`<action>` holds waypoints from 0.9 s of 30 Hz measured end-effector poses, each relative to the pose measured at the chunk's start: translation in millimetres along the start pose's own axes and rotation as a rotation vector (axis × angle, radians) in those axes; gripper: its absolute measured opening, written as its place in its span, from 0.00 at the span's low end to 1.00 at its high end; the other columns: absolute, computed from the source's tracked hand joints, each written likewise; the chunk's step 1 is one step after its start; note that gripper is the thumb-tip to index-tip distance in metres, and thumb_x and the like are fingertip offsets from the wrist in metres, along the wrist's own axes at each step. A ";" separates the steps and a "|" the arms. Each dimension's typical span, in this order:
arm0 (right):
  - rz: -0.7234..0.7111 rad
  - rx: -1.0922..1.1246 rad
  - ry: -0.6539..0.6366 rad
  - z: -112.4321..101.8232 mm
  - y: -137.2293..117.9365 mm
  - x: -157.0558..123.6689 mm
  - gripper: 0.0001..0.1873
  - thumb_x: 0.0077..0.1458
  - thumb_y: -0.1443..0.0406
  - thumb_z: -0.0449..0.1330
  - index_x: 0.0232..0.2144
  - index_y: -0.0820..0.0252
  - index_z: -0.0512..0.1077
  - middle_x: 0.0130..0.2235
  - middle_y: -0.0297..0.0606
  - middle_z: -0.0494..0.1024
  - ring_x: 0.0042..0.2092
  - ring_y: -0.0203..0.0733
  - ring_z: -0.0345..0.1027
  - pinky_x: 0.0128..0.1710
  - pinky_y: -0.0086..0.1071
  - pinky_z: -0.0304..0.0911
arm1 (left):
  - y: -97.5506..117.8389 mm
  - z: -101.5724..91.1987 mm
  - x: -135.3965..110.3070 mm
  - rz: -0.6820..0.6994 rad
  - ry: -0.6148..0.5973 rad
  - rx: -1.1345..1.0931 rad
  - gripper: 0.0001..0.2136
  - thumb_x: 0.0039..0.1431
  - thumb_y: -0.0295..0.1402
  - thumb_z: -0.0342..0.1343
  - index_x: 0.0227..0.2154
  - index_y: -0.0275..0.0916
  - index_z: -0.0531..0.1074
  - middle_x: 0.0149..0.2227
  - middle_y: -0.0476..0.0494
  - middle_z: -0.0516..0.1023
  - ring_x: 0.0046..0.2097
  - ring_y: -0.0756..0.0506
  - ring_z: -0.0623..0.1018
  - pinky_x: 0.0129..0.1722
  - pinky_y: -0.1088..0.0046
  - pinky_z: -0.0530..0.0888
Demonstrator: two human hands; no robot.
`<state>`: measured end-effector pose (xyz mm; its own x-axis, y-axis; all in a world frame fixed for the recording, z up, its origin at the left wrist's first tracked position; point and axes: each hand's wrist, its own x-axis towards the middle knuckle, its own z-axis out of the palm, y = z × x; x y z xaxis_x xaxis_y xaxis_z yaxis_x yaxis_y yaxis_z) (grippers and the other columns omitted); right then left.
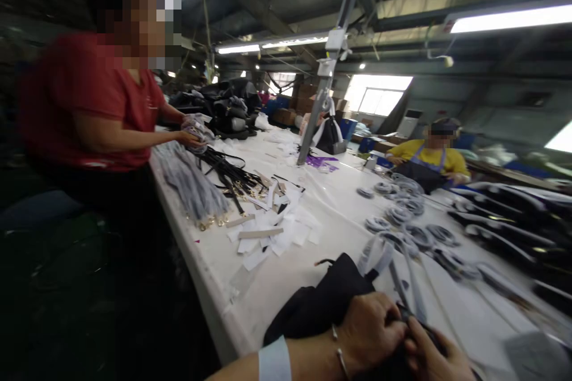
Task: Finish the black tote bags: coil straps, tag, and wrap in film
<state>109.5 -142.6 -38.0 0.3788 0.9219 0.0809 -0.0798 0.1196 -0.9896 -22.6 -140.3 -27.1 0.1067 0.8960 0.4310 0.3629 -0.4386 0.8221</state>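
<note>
A black bag (319, 297) lies at the near edge of the white table, its loose fabric spreading to the left. My left hand (369, 330), with a bracelet at the wrist, is closed on the bag's upper edge. Right beside it, my right hand (435, 351) pinches the same edge, thumb and fingers pressed together. The exact part between the fingertips is small and dark. Behind my hands, a grey wrapped strap (413, 292) rises from the bag.
Coiled wrapped straps (400, 211) and stacked black bags (504, 214) lie to the right. Paper scraps (277, 232) and black straps (227, 169) cover the left. A metal post (315, 122) stands mid-table. A person in red (107, 101) and one in yellow (413, 155) work nearby.
</note>
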 end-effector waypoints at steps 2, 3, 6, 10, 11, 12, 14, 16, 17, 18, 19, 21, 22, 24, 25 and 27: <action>0.074 -0.035 0.050 2.7 -6.2 -8.3 0.36 0.28 0.49 0.73 0.38 0.61 0.71 0.17 0.33 0.73 0.15 0.39 0.64 0.11 0.28 0.59 | 6.3 -7.3 0.5 0.023 0.013 -0.055 0.04 0.48 0.26 0.60 0.30 0.36 0.75 0.34 0.44 0.78 0.37 0.46 0.77 0.39 0.75 0.70; 0.106 -0.042 0.072 4.5 -8.8 -11.7 0.37 0.29 0.49 0.73 0.39 0.62 0.69 0.17 0.32 0.72 0.16 0.37 0.63 0.12 0.27 0.58 | 8.4 -10.9 1.4 0.005 0.006 -0.102 0.03 0.49 0.27 0.60 0.29 0.36 0.75 0.33 0.44 0.78 0.36 0.47 0.76 0.38 0.75 0.70; 0.129 -0.092 0.105 10.2 -14.2 -17.8 0.37 0.35 0.46 0.70 0.42 0.62 0.65 0.14 0.26 0.68 0.14 0.33 0.58 0.11 0.23 0.53 | 10.0 -18.7 5.6 -0.016 -0.076 -0.260 0.09 0.58 0.35 0.55 0.27 0.36 0.75 0.31 0.45 0.76 0.36 0.47 0.75 0.38 0.74 0.69; 0.073 -0.169 0.080 15.1 -17.8 -22.3 0.32 0.42 0.45 0.66 0.42 0.60 0.65 0.12 0.22 0.63 0.13 0.32 0.53 0.10 0.22 0.48 | 3.5 -17.6 10.9 -0.123 -0.173 -0.387 0.15 0.62 0.40 0.50 0.25 0.36 0.72 0.27 0.46 0.75 0.32 0.48 0.74 0.33 0.74 0.68; 0.064 -0.161 0.061 15.7 -18.9 -23.4 0.31 0.43 0.45 0.66 0.41 0.59 0.65 0.12 0.22 0.63 0.13 0.31 0.53 0.10 0.22 0.47 | 0.9 -15.8 12.3 -0.169 -0.179 -0.414 0.13 0.59 0.40 0.54 0.26 0.36 0.70 0.26 0.47 0.74 0.30 0.48 0.74 0.31 0.74 0.68; 0.064 -0.143 0.036 16.0 -20.3 -24.4 0.30 0.43 0.45 0.66 0.39 0.58 0.65 0.12 0.21 0.62 0.12 0.31 0.52 0.10 0.22 0.47 | -1.7 -13.8 13.8 -0.212 -0.186 -0.460 0.12 0.55 0.40 0.58 0.27 0.36 0.69 0.25 0.49 0.73 0.29 0.48 0.74 0.30 0.74 0.68; 0.084 -0.110 -0.026 16.0 -23.9 -26.0 0.28 0.43 0.46 0.66 0.37 0.57 0.64 0.12 0.20 0.61 0.12 0.29 0.50 0.09 0.21 0.45 | -6.4 -10.9 17.0 -0.295 -0.218 -0.602 0.17 0.47 0.42 0.64 0.33 0.37 0.66 0.24 0.51 0.73 0.27 0.48 0.75 0.28 0.74 0.68; 0.107 -0.102 -0.088 15.1 -27.9 -26.8 0.27 0.43 0.45 0.65 0.36 0.57 0.64 0.12 0.19 0.60 0.12 0.28 0.49 0.09 0.20 0.43 | -9.4 -10.6 19.8 -0.373 -0.288 -0.742 0.23 0.43 0.45 0.66 0.36 0.37 0.64 0.23 0.51 0.74 0.24 0.49 0.75 0.27 0.74 0.69; 0.112 -0.103 -0.112 14.3 -29.6 -26.9 0.27 0.43 0.45 0.65 0.36 0.57 0.63 0.12 0.19 0.59 0.12 0.28 0.48 0.09 0.20 0.43 | -10.2 -11.4 20.9 -0.409 -0.338 -0.779 0.24 0.43 0.47 0.66 0.35 0.36 0.64 0.23 0.49 0.75 0.24 0.49 0.74 0.26 0.74 0.69; 0.113 -0.103 -0.131 13.4 -31.0 -26.8 0.27 0.43 0.45 0.65 0.35 0.57 0.63 0.12 0.19 0.60 0.12 0.28 0.48 0.09 0.20 0.43 | -10.4 -12.7 21.9 -0.441 -0.388 -0.792 0.24 0.42 0.48 0.66 0.33 0.36 0.65 0.23 0.48 0.75 0.23 0.50 0.74 0.25 0.75 0.68; 0.112 -0.096 -0.148 12.5 -31.9 -26.5 0.27 0.43 0.45 0.65 0.35 0.57 0.63 0.12 0.20 0.60 0.12 0.28 0.48 0.09 0.20 0.43 | -10.2 -14.3 22.5 -0.464 -0.436 -0.795 0.24 0.42 0.49 0.66 0.31 0.36 0.65 0.24 0.48 0.75 0.23 0.51 0.73 0.25 0.75 0.68; 0.112 -0.079 -0.184 11.1 -33.0 -25.5 0.26 0.45 0.46 0.65 0.34 0.57 0.63 0.13 0.21 0.62 0.12 0.27 0.48 0.09 0.20 0.43 | -9.1 -17.4 23.5 -0.490 -0.511 -0.796 0.22 0.44 0.49 0.65 0.28 0.36 0.65 0.23 0.49 0.74 0.21 0.53 0.71 0.23 0.77 0.66; 0.111 -0.075 -0.201 10.8 -33.5 -25.2 0.25 0.45 0.46 0.64 0.34 0.57 0.63 0.13 0.21 0.63 0.12 0.27 0.48 0.09 0.20 0.44 | -8.4 -18.7 23.9 -0.495 -0.533 -0.799 0.21 0.44 0.49 0.64 0.27 0.36 0.65 0.22 0.51 0.73 0.20 0.54 0.70 0.22 0.78 0.64; 0.106 -0.075 -0.224 11.3 -35.3 -25.9 0.25 0.46 0.46 0.64 0.36 0.57 0.64 0.15 0.22 0.66 0.12 0.27 0.49 0.09 0.21 0.45 | -7.0 -20.1 24.4 -0.498 -0.547 -0.809 0.20 0.46 0.49 0.62 0.26 0.36 0.66 0.20 0.52 0.70 0.19 0.55 0.66 0.20 0.78 0.62; 0.098 -0.079 -0.222 12.0 -36.8 -27.4 0.27 0.46 0.46 0.64 0.38 0.58 0.64 0.16 0.23 0.67 0.12 0.27 0.50 0.09 0.21 0.46 | -6.3 -20.3 24.6 -0.499 -0.546 -0.813 0.19 0.47 0.49 0.61 0.25 0.36 0.66 0.20 0.53 0.69 0.18 0.56 0.65 0.20 0.78 0.61; 0.053 -0.099 -0.156 13.7 -40.3 -32.6 0.31 0.45 0.46 0.65 0.44 0.58 0.64 0.18 0.23 0.69 0.12 0.29 0.52 0.09 0.22 0.47 | -5.1 -20.3 24.6 -0.493 -0.522 -0.822 0.19 0.49 0.49 0.59 0.25 0.36 0.66 0.20 0.53 0.68 0.19 0.56 0.64 0.21 0.78 0.60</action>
<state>87.7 -172.4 0.9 0.2282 0.9729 0.0385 -0.0015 0.0399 -0.9992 -40.6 -117.4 -13.2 0.5696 0.8193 -0.0654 -0.2349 0.2385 0.9423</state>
